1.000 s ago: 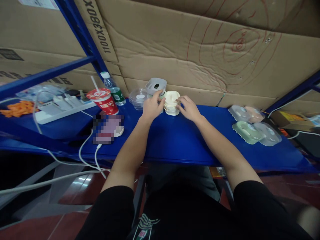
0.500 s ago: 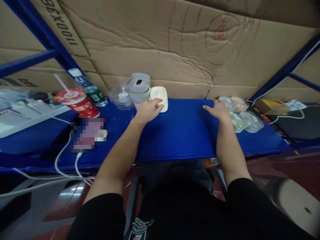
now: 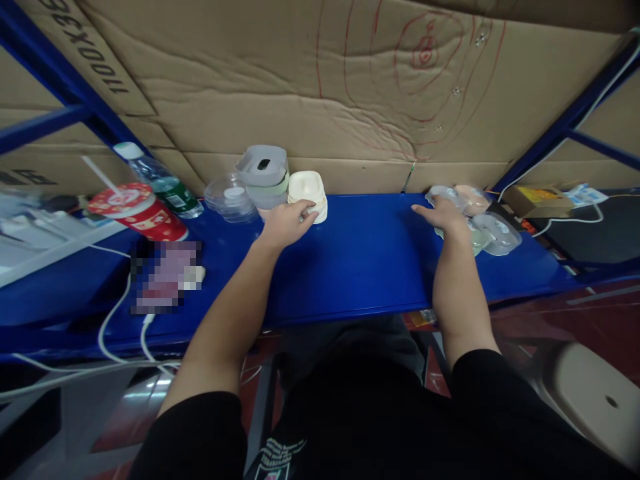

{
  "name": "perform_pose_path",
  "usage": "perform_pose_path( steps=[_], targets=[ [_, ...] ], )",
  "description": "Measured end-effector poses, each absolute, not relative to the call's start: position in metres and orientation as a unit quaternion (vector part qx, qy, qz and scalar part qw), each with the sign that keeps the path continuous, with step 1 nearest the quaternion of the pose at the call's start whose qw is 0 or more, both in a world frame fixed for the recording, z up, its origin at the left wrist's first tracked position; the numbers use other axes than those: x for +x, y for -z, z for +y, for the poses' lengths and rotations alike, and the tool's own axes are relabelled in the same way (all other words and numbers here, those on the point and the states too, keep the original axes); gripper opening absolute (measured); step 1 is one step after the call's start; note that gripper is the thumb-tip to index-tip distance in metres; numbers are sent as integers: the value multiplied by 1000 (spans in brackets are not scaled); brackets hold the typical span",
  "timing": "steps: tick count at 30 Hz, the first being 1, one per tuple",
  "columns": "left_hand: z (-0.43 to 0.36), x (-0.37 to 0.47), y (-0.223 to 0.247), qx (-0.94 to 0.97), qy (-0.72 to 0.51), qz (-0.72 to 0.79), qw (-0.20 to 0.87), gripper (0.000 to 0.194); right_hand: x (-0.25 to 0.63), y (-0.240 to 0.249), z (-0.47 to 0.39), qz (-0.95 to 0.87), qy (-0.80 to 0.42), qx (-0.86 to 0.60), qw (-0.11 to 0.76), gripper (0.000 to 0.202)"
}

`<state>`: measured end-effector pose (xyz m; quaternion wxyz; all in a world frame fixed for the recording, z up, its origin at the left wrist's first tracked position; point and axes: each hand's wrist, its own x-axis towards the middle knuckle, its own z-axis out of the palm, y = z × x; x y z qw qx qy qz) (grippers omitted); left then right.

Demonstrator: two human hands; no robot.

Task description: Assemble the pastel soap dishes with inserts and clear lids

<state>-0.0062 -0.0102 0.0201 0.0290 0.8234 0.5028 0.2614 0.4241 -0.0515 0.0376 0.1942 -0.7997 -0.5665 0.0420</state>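
My left hand [image 3: 287, 223] is at the front of a short stack of cream-coloured square containers or lids [image 3: 306, 183]. Its fingers are curled with the thumb close to them; what they hold, if anything, is hidden. Left of the stack are nested grey and green containers [image 3: 263, 167] and clear round lids [image 3: 229, 199]. My right hand [image 3: 443, 213] is open, thumb stretched left and fingers reaching over a clear container [image 3: 437, 192] at the right. Around it sit a peach container [image 3: 473, 200], a pale green one [image 3: 481, 239] partly hidden by my wrist, and another clear one [image 3: 497, 233].
A red paper cup [image 3: 150, 213] with a straw, a water bottle [image 3: 173, 193] and a blurred-out item [image 3: 165, 273] with a white cable stand left. Cardboard [image 3: 240, 87] walls the back of the blue table [image 3: 350, 267]. A small box [image 3: 537, 201] lies far right.
My right hand has moved forward and right, its fingers now over the clear container. My left hand stays by the cream stack. The whole view has shifted slightly.
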Motion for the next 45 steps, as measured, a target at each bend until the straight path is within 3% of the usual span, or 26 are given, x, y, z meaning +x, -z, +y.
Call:
perform_pose_path(
  steps=[3,9,12,16,23,29,37,45],
  targets=[
    [-10,-6,-20,822,-261,505,31,44,410,-41,-53,-576,-73,-791,194,91],
    [-10,-7,-21,821,-262,506,29,43,343,-40,-53,-736,-67,-612,283,82],
    [-10,-6,-20,823,-256,507,27,43,333,-29,-47,-759,-61,-599,248,82],
    [-10,-6,-19,823,-263,504,28,43,335,-13,-37,-752,-101,-627,176,91],
    [-9,-4,-16,846,-260,463,58,49,314,-2,-37,-848,-121,-488,169,118],
    [-8,0,-11,886,-240,389,73,69,283,3,-45,-867,-107,-427,231,102],
    [-21,1,-26,894,-309,322,46,102,277,-5,-52,-824,-128,-380,399,91],
    [-17,-17,-27,813,-377,442,-30,56,272,-16,-63,-826,-183,-384,371,108]
  ],
)
